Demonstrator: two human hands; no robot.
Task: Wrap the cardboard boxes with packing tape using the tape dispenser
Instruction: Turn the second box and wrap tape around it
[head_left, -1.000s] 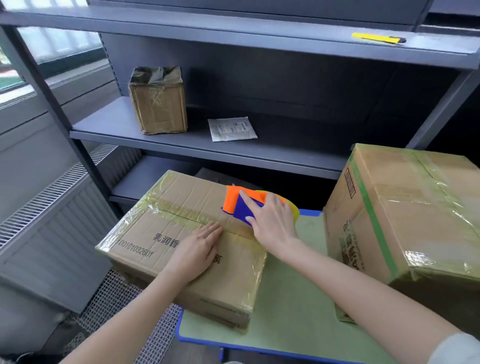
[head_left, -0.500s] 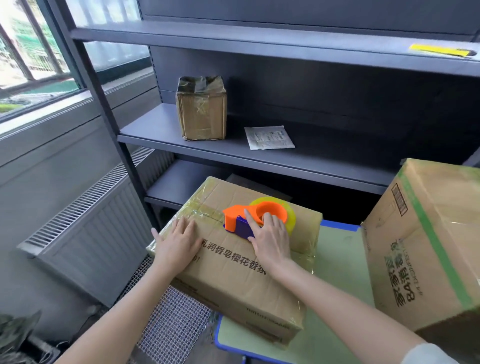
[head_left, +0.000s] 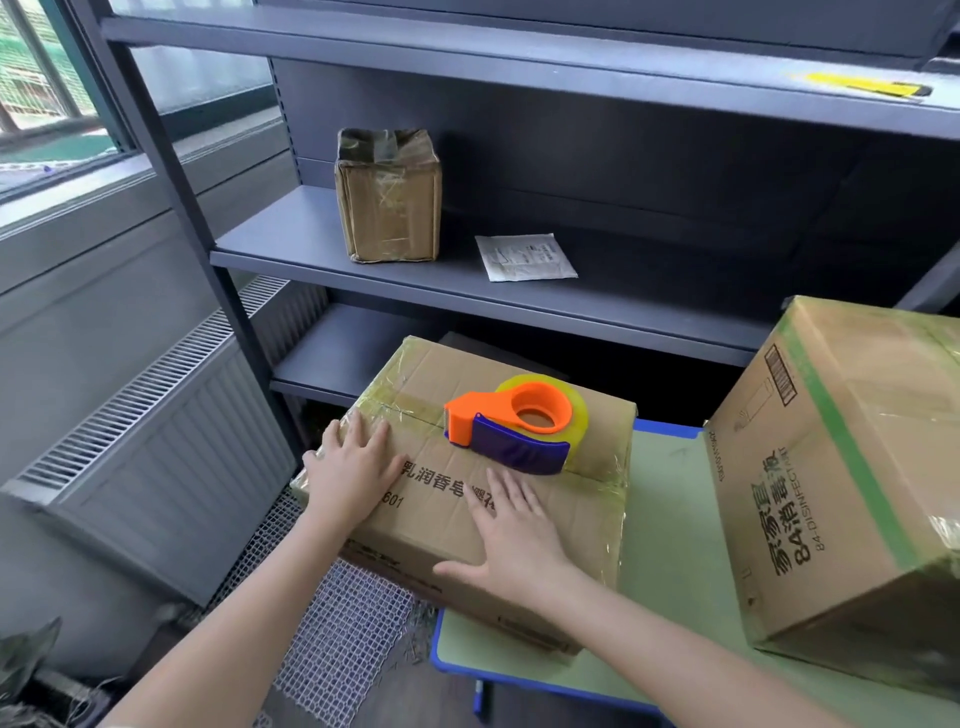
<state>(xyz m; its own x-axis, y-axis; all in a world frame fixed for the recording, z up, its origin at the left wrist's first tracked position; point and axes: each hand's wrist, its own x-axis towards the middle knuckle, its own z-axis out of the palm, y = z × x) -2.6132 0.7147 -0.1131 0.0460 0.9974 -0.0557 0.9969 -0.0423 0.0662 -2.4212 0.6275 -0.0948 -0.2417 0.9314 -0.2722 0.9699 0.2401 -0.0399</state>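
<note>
We seem to be smoothing tape: left hand (head_left: 353, 480) and right hand (head_left: 519, 540) flat on the box (head_left: 587, 525), fingers straight, gripping nothing; next, probably grab the dispenser (head_left: 506, 423) atop it.

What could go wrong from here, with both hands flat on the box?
1. The cardboard box overhangs the left edge of the table, under the left hand; pressing there could tip it off.
2. The tape dispenser rests unheld on the box; turning the box could slide it off.
</note>
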